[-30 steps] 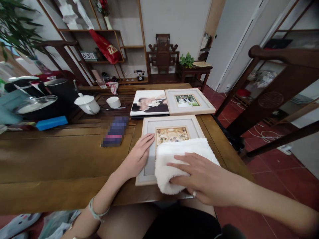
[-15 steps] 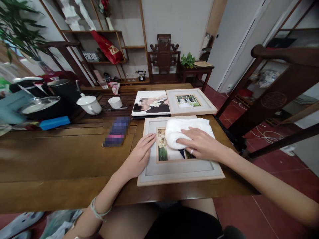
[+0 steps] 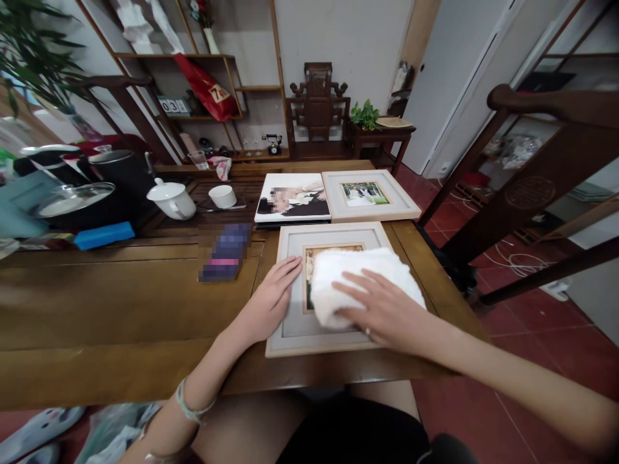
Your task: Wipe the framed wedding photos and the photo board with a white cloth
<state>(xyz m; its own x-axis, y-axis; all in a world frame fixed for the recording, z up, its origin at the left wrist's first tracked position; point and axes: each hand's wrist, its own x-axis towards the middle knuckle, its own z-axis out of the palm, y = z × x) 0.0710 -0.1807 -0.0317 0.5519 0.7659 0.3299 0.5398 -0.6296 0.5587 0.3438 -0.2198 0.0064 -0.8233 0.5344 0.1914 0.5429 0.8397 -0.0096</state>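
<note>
Picture frame lies flat near desk edge. Your right hand, fingers spread flat, presses white towel on its glass, now slid back toward you; left hand, fingers together, pins the left border.

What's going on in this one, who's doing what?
A seated person is working on a framed picture that lies flat at the near edge of a wooden table. The right hand lies spread on a folded white towel that covers most of the picture's glass. The left hand rests flat on the frame's left border. Just beyond lie an unframed photo print and a second framed picture, both untouched.
</note>
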